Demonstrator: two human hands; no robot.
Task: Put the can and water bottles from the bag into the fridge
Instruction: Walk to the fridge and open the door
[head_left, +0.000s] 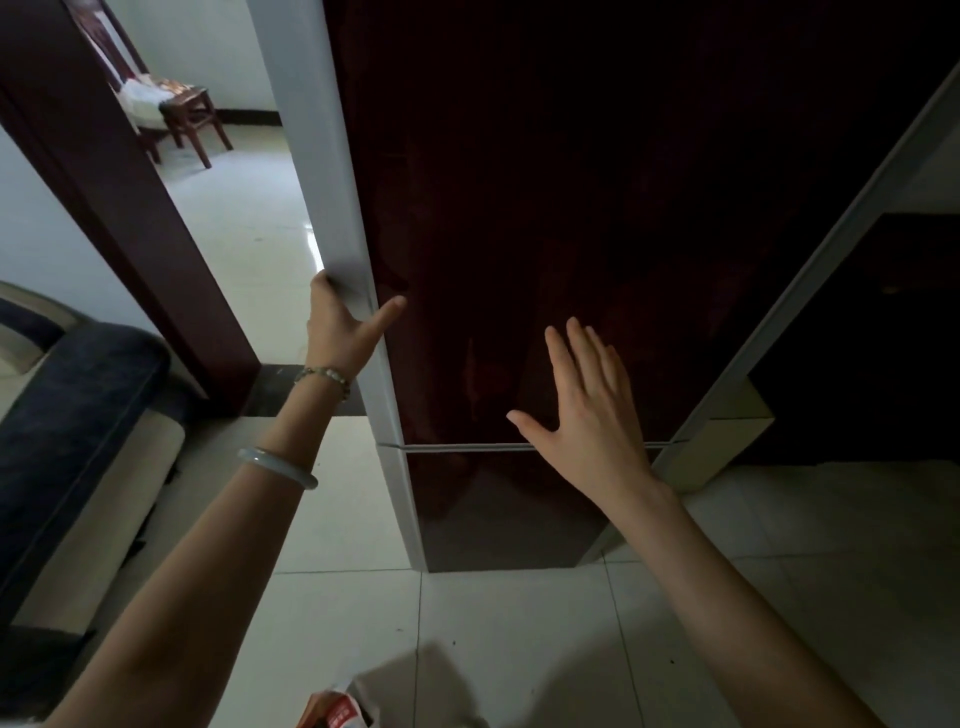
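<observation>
Fingers (321, 280) of the left hand (337, 325) hook the fridge (571, 208) edge; bag (337, 712) writing unreadable.

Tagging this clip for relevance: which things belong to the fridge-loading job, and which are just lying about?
Job: fridge door, left hand gripping its edge; right hand, open; bag on the floor.
Lying about: sofa; wooden stool; door frame.
</observation>
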